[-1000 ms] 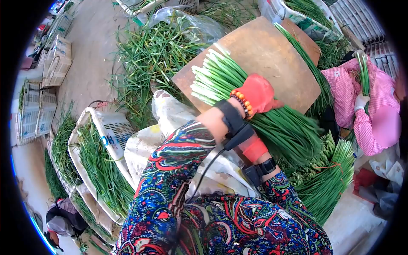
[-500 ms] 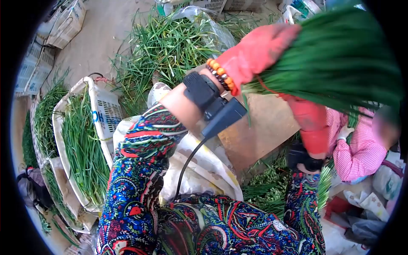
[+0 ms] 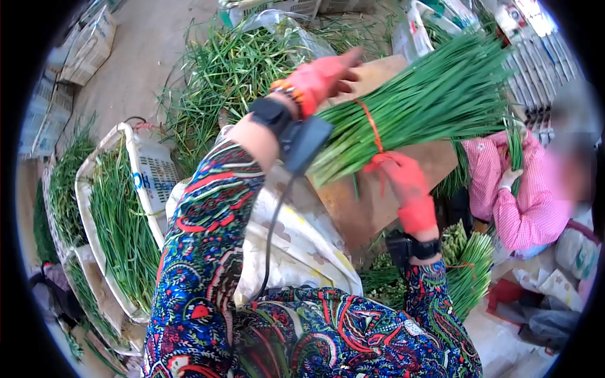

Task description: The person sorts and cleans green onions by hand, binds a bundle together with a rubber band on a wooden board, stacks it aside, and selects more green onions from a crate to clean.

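Though hazy, a white basket (image 3: 154,179) of apparently loose green stalks (image 3: 120,220).

Surface notes. Bundled leaves (image 3: 428,94): smooth, faint sheen. Tie (image 3: 368,123): red, plastic-looking, smooth. Left glove (image 3: 318,79), right glove (image 3: 409,189): red, rubber-like, mostly matt. Beads (image 3: 287,90): orange, hard-looking, glossy. Sleeves (image 3: 205,233): printed cloth, matt. Bench (image 3: 359,211): brown, smooth, dull; wood or board, cannot tell. Near the bench, pale printed sheet (image 3: 283,246): creased, soft sheen, cloth or plastic unclear. Left basket (image 3: 140,189): white rigid plastic, smooth, perforated wall. Far bag (image 3: 299,38): clear thin plastic, crinkled, glossy. Far-right slatted rack (image 3: 535,69): grey, metal-looking. Floor (image 3: 142,63): matt.
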Tool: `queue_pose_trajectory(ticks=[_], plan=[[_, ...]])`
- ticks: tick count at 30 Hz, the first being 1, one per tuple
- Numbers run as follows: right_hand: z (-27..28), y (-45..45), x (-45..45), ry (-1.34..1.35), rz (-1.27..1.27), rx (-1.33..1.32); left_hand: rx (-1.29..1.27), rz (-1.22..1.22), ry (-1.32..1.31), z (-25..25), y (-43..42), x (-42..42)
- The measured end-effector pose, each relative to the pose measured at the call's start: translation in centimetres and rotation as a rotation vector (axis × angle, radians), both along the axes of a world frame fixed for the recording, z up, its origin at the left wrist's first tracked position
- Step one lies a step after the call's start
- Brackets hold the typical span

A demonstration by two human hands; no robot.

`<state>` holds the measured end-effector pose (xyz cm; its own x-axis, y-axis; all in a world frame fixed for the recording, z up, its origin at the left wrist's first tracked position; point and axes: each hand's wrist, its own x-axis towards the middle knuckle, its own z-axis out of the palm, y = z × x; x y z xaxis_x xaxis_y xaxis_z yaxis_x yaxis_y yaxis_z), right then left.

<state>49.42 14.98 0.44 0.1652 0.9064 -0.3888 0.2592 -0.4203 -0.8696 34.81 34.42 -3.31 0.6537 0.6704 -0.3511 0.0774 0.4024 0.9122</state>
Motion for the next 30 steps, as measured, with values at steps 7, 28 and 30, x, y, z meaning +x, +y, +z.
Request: queue_pose_trajectory(ticks=[7, 28, 30], plan=[[-4.8, -1.2, 2.0, 0.022, -0.034, 0.126, 0.891, -0.026, 0.713, 3.5, -9.5, -3.8], [-1.9, 6.0, -0.3, 0.573, -0.356, 0.313, 1.247, -0.317, 0.971, 2.0, -11.8, 1.6], [-1.3, 6.8, -0.6, 0.609, -0.305, 0.336, 1.254, -0.206, 1.1, -0.9, -12.2, 3.8]])
